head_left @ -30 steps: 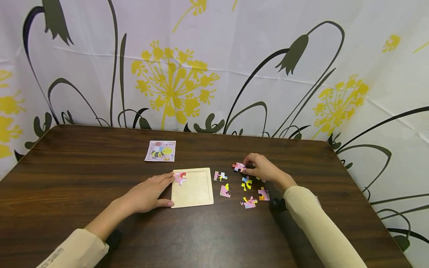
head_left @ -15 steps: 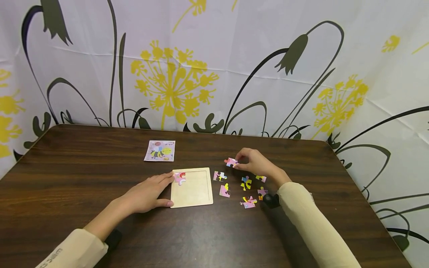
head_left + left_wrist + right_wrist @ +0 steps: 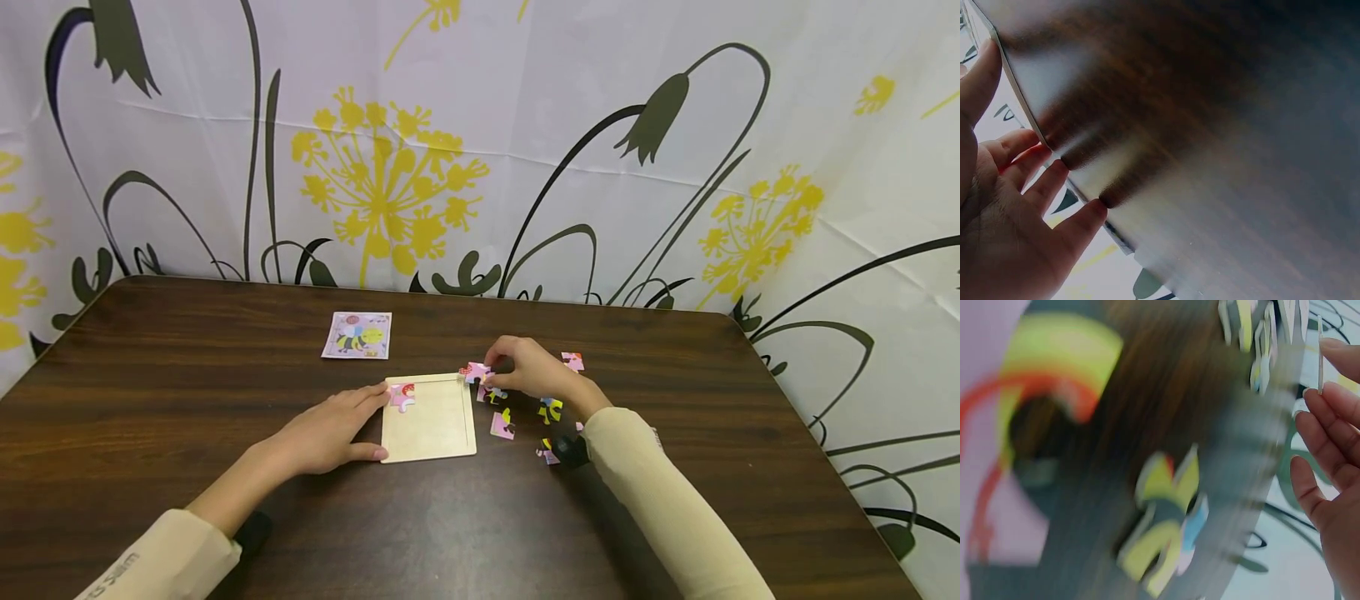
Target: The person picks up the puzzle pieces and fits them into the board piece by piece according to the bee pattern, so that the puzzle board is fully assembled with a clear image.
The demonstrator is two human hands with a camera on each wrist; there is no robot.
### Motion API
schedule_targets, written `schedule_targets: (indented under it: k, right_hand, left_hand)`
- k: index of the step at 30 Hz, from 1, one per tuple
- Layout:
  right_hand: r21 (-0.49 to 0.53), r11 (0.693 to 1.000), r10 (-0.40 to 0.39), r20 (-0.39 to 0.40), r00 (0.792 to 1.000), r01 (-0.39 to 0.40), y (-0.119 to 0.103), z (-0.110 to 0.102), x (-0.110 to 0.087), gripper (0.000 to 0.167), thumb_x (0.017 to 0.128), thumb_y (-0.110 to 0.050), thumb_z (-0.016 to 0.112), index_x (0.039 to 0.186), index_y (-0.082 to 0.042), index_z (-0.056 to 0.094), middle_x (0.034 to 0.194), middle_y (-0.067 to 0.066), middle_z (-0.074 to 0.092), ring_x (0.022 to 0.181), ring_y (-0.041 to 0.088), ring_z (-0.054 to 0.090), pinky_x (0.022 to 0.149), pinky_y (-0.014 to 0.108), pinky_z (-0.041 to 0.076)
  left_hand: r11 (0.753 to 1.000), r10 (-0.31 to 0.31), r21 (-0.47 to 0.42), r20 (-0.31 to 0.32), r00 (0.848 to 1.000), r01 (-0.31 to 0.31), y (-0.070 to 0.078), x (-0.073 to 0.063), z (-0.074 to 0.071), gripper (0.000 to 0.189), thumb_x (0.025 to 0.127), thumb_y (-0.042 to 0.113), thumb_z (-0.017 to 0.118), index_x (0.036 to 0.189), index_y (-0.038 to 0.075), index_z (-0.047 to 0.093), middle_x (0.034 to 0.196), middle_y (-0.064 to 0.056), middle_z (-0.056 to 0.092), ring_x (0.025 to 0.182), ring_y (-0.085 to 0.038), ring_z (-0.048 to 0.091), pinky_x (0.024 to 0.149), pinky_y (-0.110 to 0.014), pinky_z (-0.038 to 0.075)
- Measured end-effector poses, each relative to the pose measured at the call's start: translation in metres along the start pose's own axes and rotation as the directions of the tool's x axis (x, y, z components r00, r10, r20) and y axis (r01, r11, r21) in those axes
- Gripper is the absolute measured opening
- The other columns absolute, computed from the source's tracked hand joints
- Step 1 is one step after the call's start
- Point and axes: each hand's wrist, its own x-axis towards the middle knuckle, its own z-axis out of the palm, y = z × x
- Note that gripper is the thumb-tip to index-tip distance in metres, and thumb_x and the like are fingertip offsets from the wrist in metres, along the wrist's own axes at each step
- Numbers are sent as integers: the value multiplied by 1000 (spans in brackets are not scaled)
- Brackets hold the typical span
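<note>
My right hand [image 3: 534, 371] pinches a pink puzzle piece [image 3: 476, 372] above the upper right corner of a pale wooden puzzle tray [image 3: 431, 433]. In the right wrist view the held piece [image 3: 1320, 359] appears edge-on between thumb and fingers. My left hand [image 3: 322, 433] lies along the tray's left side, fingertips at the upper corner and thumb at the lower one. Its fingers [image 3: 1047, 187] look extended in the left wrist view, touching the tabletop. A pink-and-red puzzle piece [image 3: 402, 396] sits in the tray's upper left corner.
Loose puzzle pieces lie right of the tray, including a pink-yellow one [image 3: 503, 424], a yellow-black one [image 3: 551, 409] and a pink-red one [image 3: 573, 361]. A bee picture card [image 3: 357, 336] lies behind the tray on the dark wooden table [image 3: 225, 333]. A flowered curtain [image 3: 555, 100] hangs behind.
My right hand has moved left with the pinched piece, from among the loose pieces to the tray's upper right corner. A pink-red piece behind it is now uncovered. My left hand stays put.
</note>
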Motion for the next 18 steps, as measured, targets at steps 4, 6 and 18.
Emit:
schedule_targets:
  k: [4, 6, 18]
  right_hand:
    - [-6, 999, -47, 10, 999, 47, -9, 6, 6, 18, 79, -11, 72, 92, -2, 63, 90, 6, 60, 84, 17, 55, 78, 27, 47]
    - [-16, 998, -67, 15, 998, 67, -13, 9, 10, 18, 79, -12, 72, 91, -2, 64, 89, 6, 60, 83, 18, 54, 76, 27, 47]
    - [-9, 995, -102, 65, 993, 103, -36, 26, 27, 19, 77, -10, 73, 91, -1, 64, 85, 5, 58, 79, 16, 52, 70, 19, 43]
  left_hand:
    - [1000, -4, 0, 5, 1000, 4, 0, 0, 0, 75, 80, 40, 66, 134, -5, 40, 139, -23, 35, 124, -41, 35, 97, -56, 29]
    - [1000, -8, -3, 7, 1000, 8, 0, 0, 0, 75, 81, 40, 66, 134, -5, 40, 140, -23, 34, 125, -41, 34, 97, -56, 29]
    - [1000, -17, -5, 15, 1000, 17, 0, 1, -1, 74, 81, 40, 65, 134, -4, 39, 140, -23, 34, 125, -41, 34, 98, -56, 29]
